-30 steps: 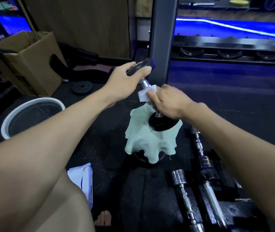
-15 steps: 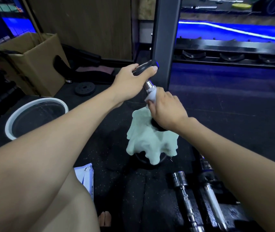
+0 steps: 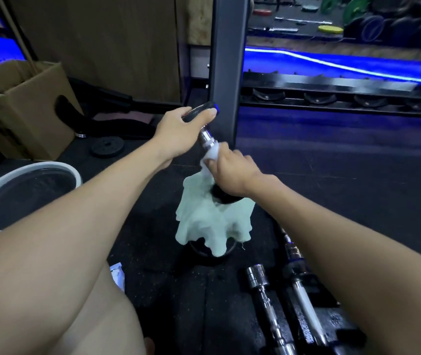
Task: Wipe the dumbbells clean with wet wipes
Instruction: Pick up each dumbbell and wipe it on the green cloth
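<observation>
Dumbbell stands tilted, lower plate resting on a pale green cloth draped over something dark on the floor. Left hand grips the top plate, fingers curled over its rim. Right hand has its fingers wrapped round the chrome handle with a wet wipe pinched against the bar.

Progress, my read: mid-wipe on this handle. Can't tell whether the plates are done. Loose chrome bars lie on the floor to the right, near the person; no telling if they're cleaned. Wipe pack pokes out by the left knee.

Room: steel upright sits just behind the top plate, so little slack that way. White-rimmed tub and cardboard box are well apart on the left. Open floor right of the upright.
</observation>
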